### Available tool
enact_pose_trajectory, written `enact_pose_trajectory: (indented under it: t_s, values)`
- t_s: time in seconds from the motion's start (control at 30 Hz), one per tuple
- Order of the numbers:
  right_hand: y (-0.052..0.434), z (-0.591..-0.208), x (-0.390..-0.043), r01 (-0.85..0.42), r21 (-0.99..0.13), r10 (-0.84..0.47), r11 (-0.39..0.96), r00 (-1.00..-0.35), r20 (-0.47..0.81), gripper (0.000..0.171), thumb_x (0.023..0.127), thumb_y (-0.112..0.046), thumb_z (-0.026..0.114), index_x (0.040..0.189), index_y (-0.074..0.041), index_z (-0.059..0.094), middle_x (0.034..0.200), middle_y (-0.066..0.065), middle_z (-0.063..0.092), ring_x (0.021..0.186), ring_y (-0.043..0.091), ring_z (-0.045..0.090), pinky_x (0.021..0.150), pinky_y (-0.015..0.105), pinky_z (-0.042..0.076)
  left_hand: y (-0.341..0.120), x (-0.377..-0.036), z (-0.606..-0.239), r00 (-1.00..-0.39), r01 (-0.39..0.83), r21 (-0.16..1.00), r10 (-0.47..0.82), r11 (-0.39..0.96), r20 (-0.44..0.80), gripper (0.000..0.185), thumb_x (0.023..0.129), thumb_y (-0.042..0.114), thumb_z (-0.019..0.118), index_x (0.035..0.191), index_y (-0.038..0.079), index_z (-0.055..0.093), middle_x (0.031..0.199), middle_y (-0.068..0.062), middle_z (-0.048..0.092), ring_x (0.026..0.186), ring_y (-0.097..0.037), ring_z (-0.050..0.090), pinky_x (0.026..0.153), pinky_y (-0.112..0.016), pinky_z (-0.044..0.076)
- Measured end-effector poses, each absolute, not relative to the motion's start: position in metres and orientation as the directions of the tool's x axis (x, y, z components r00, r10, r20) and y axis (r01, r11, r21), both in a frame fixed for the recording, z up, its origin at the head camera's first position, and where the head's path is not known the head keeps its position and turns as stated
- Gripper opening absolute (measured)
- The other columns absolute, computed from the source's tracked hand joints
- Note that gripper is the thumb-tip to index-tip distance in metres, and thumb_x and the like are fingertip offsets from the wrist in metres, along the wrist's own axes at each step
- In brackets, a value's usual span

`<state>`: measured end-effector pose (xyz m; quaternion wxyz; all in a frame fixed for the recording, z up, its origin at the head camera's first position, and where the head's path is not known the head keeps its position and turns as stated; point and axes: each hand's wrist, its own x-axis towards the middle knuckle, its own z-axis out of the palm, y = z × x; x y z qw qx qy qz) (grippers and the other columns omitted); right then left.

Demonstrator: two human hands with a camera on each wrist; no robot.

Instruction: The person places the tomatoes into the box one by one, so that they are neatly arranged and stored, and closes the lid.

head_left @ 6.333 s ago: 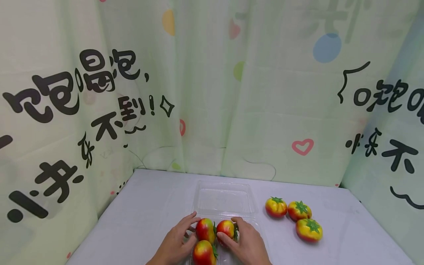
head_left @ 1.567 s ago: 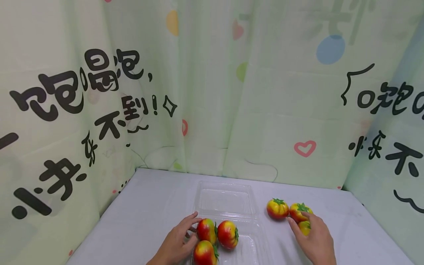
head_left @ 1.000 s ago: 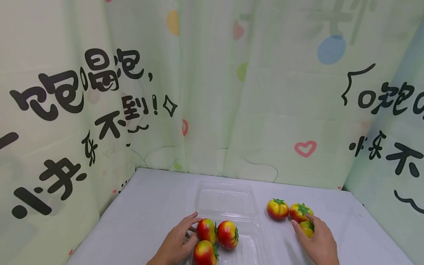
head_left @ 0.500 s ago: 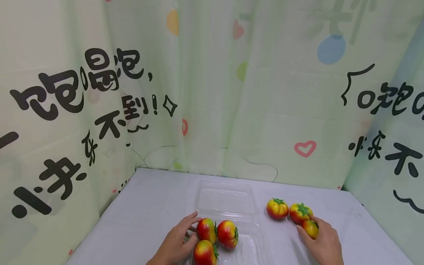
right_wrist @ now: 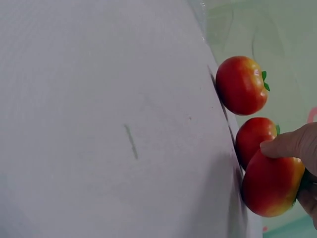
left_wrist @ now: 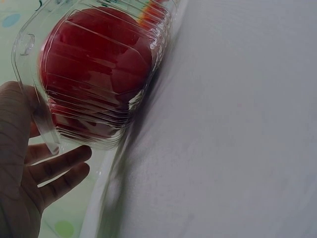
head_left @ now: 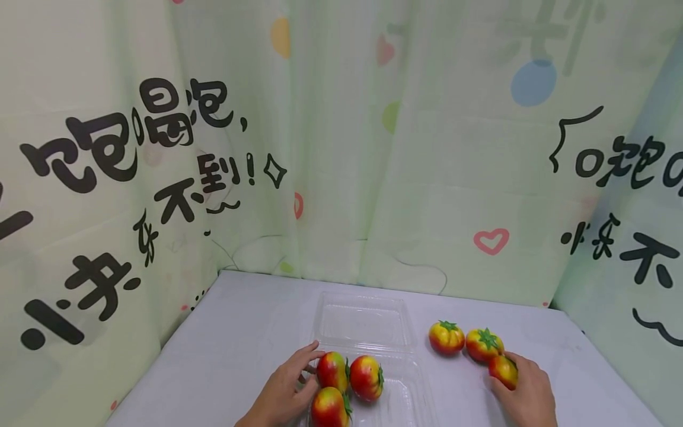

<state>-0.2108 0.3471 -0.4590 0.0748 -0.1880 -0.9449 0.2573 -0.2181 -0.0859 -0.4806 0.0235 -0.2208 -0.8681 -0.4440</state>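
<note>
In the head view my right hand (head_left: 525,388) grips a red-and-yellow tomato (head_left: 503,372), whose leafy top faces the palm. The right wrist view shows the thumb (right_wrist: 281,146) on the held tomato (right_wrist: 271,184), the other fingers partly hidden behind it. Two more tomatoes, a near one (head_left: 484,345) and a farther one (head_left: 446,337), lie just beyond. My left hand (head_left: 285,388) rests at the left edge of an open clear plastic box (head_left: 408,394). Its fingers are spread at the rim (left_wrist: 52,141). Three tomatoes (head_left: 367,378) lie on their sides inside the box.
The box's clear lid (head_left: 363,323) lies folded back on the white tabletop (head_left: 251,323). A pale green curtain (head_left: 341,148) with black lettering and coloured shapes hangs behind and along both sides.
My right hand has gone from the box to the right-hand tomatoes and taken hold of the nearest one. That tomato has tipped, its top turning right. My left hand stays at the box.
</note>
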Motion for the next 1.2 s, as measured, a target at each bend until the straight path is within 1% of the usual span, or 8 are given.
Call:
enact_pose_trajectory:
  t_s: [0.17, 0.43, 0.63, 0.8, 1.2]
  values:
    - [0.347, -0.457, -0.211, 0.316, -0.498, 0.384, 0.808, -0.923, 0.038, 0.075, 0.080, -0.020, 0.077, 0.134, 0.013, 0.037, 0.123, 0.036, 0.041, 0.108, 0.050, 0.037, 0.098, 0.065, 0.035, -0.087, -0.218, -0.480, -0.901, 0.403, 0.766, 0.366, 0.501, 0.235, 0.041, 0.091, 0.015, 0.054, 0.131, 0.019, 0.056, 0.145, -0.009, 0.045, 0.094, -0.007, 0.059, 0.076, -0.021, 0.054]
    - [0.348, -0.458, -0.208, 0.294, -0.475, 0.370, 0.829, -0.926, 0.072, 0.072, 0.081, -0.022, 0.076, 0.132, 0.014, 0.039, 0.123, 0.037, 0.042, 0.109, 0.052, 0.037, 0.099, 0.066, 0.033, -0.086, -0.218, -0.479, -0.902, 0.397, 0.769, 0.368, 0.500, 0.227, 0.041, 0.091, 0.016, 0.055, 0.131, 0.020, 0.056, 0.146, -0.008, 0.045, 0.095, -0.007, 0.059, 0.077, -0.021, 0.054]
    - [0.345, -0.457, -0.207, 0.288, -0.483, 0.374, 0.827, -0.923, 0.089, 0.073, 0.082, -0.022, 0.075, 0.133, 0.015, 0.038, 0.124, 0.038, 0.041, 0.110, 0.052, 0.036, 0.099, 0.066, 0.033, -0.086, -0.219, -0.480, -0.900, 0.403, 0.765, 0.369, 0.502, 0.231, 0.041, 0.090, 0.016, 0.055, 0.131, 0.019, 0.056, 0.145, -0.009, 0.045, 0.095, -0.006, 0.059, 0.077, -0.022, 0.054]
    - [0.341, -0.456, -0.206, 0.292, -0.490, 0.396, 0.821, -0.910, 0.121, 0.072, 0.081, -0.020, 0.076, 0.134, 0.012, 0.040, 0.126, 0.036, 0.042, 0.112, 0.051, 0.036, 0.099, 0.065, 0.033, -0.087, -0.219, -0.481, -0.893, 0.419, 0.760, 0.375, 0.497, 0.247, 0.041, 0.091, 0.014, 0.054, 0.131, 0.017, 0.056, 0.145, -0.009, 0.045, 0.095, -0.006, 0.059, 0.078, -0.022, 0.053]
    - [0.324, -0.449, -0.203, 0.287, -0.507, 0.420, 0.813, -0.891, 0.170, 0.070, 0.080, -0.017, 0.076, 0.133, 0.012, 0.041, 0.125, 0.035, 0.043, 0.112, 0.050, 0.036, 0.098, 0.064, 0.036, -0.087, -0.219, -0.480, -0.902, 0.396, 0.767, 0.368, 0.504, 0.224, 0.041, 0.091, 0.016, 0.054, 0.132, 0.020, 0.055, 0.146, -0.009, 0.044, 0.094, -0.007, 0.060, 0.075, -0.020, 0.053]
